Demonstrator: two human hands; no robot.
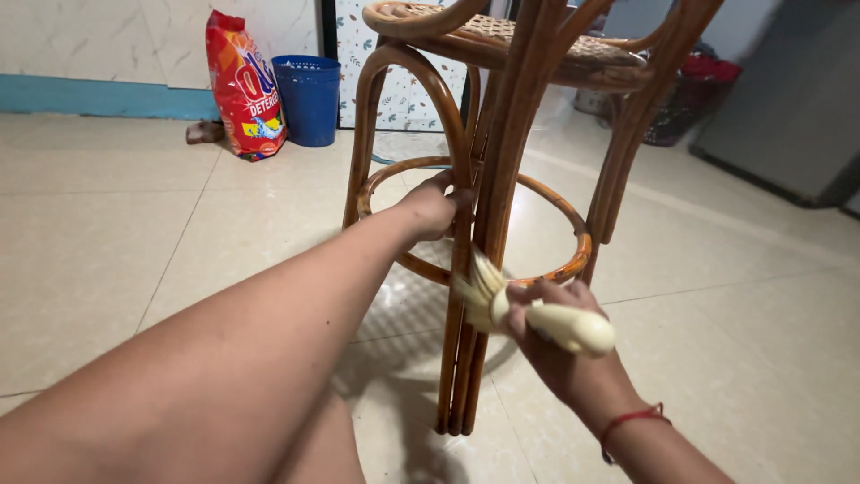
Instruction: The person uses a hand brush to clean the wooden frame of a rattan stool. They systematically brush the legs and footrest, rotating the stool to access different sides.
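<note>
A tall rattan stool [502, 116] with a woven seat and a round lower ring stands on the tiled floor in front of me. My left hand [432, 208] is closed around one of its legs at the height of the ring. My right hand [555, 345] grips a cream-coloured brush [546, 321] by its handle. The pale bristles press against the nearest leg, just below the ring. A red thread circles my right wrist.
A red detergent bag [244, 85] leans against the wall at the back left, next to a blue plastic bin [309, 97]. A dark basket [685, 103] sits behind the stool at the right. A grey cabinet [793, 99] fills the far right.
</note>
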